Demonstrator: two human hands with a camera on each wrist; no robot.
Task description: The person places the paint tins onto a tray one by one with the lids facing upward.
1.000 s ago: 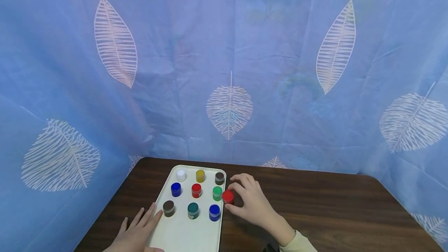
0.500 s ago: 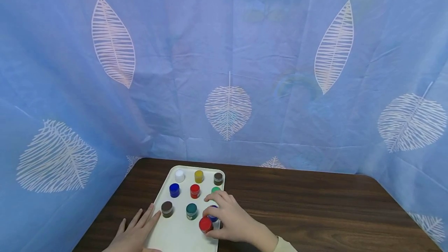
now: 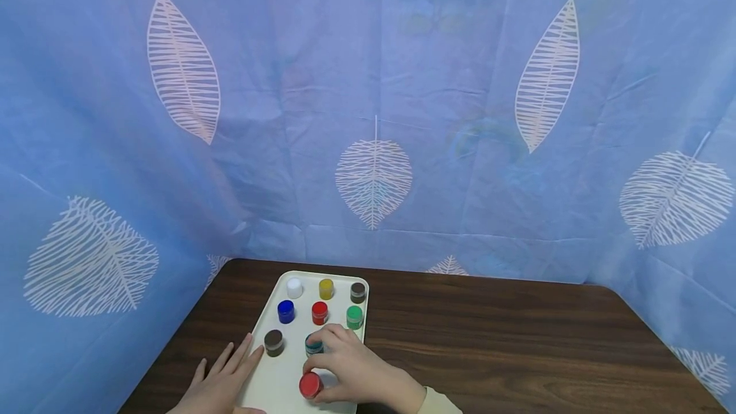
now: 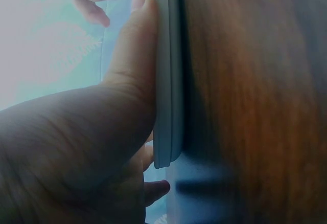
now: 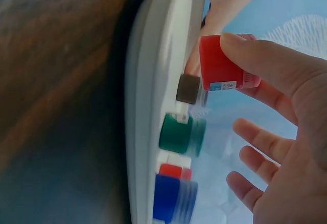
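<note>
My right hand [image 3: 351,369] pinches a red-lidded paint jar [image 3: 310,386] between thumb and fingers. In the right wrist view this jar [image 5: 225,63] is apart from the tray's surface, and the other fingers hang free. Below it lies the near part of a cream tray [image 3: 267,391]. My left hand [image 3: 218,379] rests over the tray's left edge, fingers spread, beside a brown jar [image 3: 274,342]. A teal jar [image 3: 314,346] is partly covered by my right fingers. The blue jar [image 5: 171,198] at the right shows in the right wrist view; my hand hides it in the head view.
Farther back on the tray stand white [image 3: 294,287], yellow [image 3: 326,289] and dark [image 3: 358,292] jars. In front of them are blue [image 3: 285,312], red [image 3: 319,313] and green [image 3: 354,317] ones. The brown wooden table [image 3: 489,337] meets a blue leaf-patterned curtain [image 3: 460,145].
My right hand has carried the red paint jar from beside the tray's right edge leftward and nearer, over the tray's front part. The left hand has stayed in place.
</note>
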